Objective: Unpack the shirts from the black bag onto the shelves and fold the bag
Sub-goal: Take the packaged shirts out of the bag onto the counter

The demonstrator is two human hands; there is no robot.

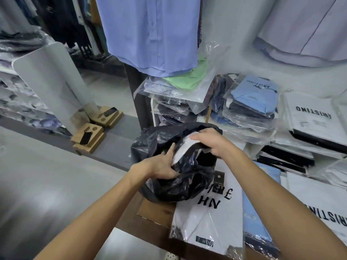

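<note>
Here, packaged shirts [206, 220] crowd beside the black bag [169, 184].

We read "ARISTINO", upside down, on the blue shirt pack [256, 94], on the white box [313, 117] and, cut off by the frame edge, on the near white pack [319, 203]. White shirt pack [212, 218]: "NH" in large letters; its small dark label is illegible.

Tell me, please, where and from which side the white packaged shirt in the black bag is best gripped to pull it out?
Grip the white packaged shirt by its exposed upper edge, coming from above through the black bag's open mouth. Only that end sticks out; the rest is buried. The right hand already holds it there, while the left hand grips the bag's rim.
</note>
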